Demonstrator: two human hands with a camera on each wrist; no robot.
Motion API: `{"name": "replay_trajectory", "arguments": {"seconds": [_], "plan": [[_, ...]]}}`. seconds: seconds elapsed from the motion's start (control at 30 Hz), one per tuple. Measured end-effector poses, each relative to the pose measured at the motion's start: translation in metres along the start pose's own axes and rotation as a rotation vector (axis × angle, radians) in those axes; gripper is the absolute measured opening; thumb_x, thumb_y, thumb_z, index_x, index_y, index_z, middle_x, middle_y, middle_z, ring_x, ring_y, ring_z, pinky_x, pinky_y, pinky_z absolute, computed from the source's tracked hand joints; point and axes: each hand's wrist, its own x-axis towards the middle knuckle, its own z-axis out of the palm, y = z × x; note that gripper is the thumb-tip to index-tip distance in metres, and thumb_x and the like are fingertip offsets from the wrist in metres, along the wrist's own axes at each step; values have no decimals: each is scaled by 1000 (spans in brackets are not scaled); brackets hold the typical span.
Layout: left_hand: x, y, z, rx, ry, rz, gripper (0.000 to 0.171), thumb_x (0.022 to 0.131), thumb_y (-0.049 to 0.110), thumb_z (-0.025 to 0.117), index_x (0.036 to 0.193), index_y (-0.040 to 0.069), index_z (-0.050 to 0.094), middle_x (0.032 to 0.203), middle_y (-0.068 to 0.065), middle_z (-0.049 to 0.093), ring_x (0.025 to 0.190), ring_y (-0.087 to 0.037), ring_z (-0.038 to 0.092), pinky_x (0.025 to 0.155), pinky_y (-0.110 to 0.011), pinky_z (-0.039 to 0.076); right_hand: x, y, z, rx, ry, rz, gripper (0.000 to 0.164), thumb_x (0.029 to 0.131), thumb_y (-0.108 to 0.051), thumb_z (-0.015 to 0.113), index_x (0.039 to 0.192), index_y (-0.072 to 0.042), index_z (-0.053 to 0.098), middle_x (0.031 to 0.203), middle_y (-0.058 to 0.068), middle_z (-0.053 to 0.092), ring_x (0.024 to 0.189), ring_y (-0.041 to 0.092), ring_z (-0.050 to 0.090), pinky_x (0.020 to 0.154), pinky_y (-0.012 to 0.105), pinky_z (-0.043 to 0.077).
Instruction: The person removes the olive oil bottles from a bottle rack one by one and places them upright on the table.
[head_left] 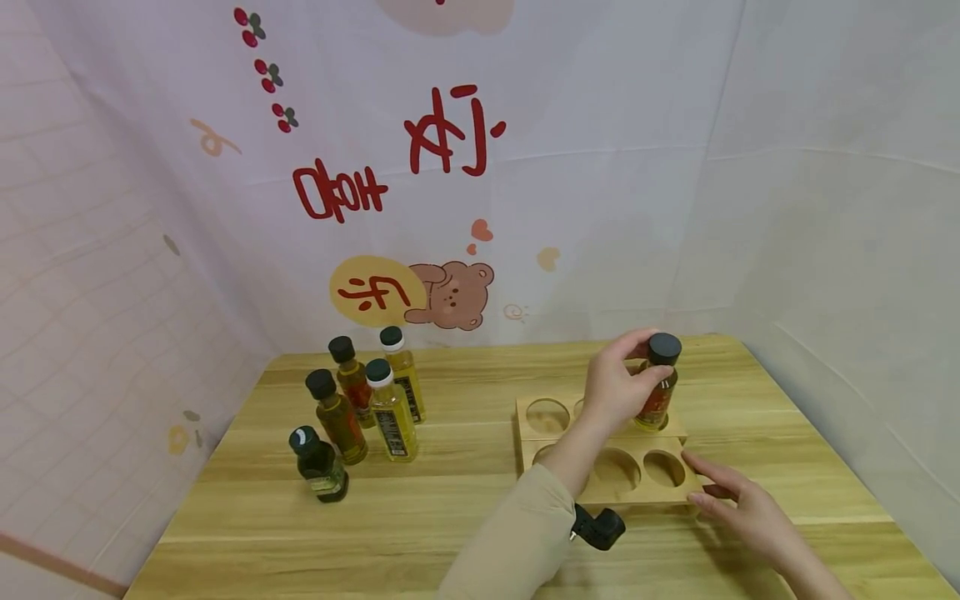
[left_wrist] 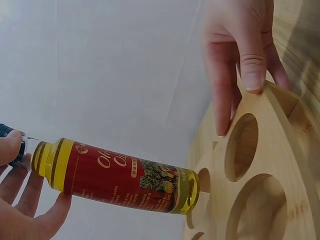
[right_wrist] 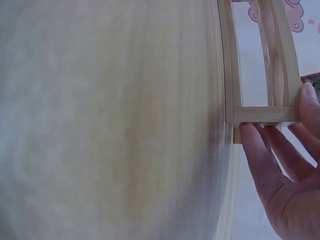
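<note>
My left hand [head_left: 617, 379] grips an olive oil bottle [head_left: 656, 406] near its neck and black cap. In the left wrist view, the bottle [left_wrist: 125, 177] has a red label and yellow oil. Its base is at the back-row right hole of a two-level wooden bottle rack [head_left: 642, 492]; how far it sits in is unclear. The rack's lower front row has round holes with nothing in them. At the rack's right end, my right hand [head_left: 738, 504] holds the wood, thumb on the front edge and fingers around the end piece [right_wrist: 265, 114].
Several oil bottles stand at the table's left: a short dark green bottle [head_left: 322, 473], two dark-capped ones including a red-labelled bottle [head_left: 356, 392], and two paler ones including a clear yellow bottle [head_left: 394, 423]. A printed curtain [head_left: 600, 208] hangs behind the wooden table [head_left: 465, 517].
</note>
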Motion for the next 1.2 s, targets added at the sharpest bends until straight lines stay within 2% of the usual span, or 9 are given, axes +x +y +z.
{"name": "replay_trajectory", "arguments": {"seconds": [0.3,0.63,0.8,1.03,1.2], "plan": [[-7,12,-16,-47,-19,55,44,86,3,76,128,14,67,109,2,68,99,-2,62,83,-16,51,-1,0,-1,16,-15,24,58,93,-18,70,144,0,49,142,28,46,97,2,59,71,25,55],[-16,12,-37,-42,-42,55,43,86,1,75,126,14,67,112,-2,68,100,-5,63,82,-18,52,-1,-2,-1,23,-23,33,59,94,-23,69,145,-3,48,143,27,45,97,-5,55,73,25,54],[-22,14,-46,-34,-41,33,42,86,1,76,125,14,68,108,0,69,99,-4,62,82,-19,53,-1,-1,-1,6,-8,26,58,93,-23,70,145,-4,50,142,26,46,96,-4,56,72,25,55],[-27,14,-69,-30,-57,49,42,86,-3,74,125,11,68,106,-4,69,98,-7,64,83,-22,54,-1,-1,-1,1,-12,33,59,94,-23,70,145,-5,49,142,24,46,97,-4,55,72,25,54],[-32,14,-87,-11,-40,26,43,86,-3,74,125,11,67,106,-3,69,98,-9,64,83,-25,55,-1,-1,-2,8,-25,44,60,94,-24,69,147,-5,47,144,26,44,97,-5,54,72,25,54]]}}
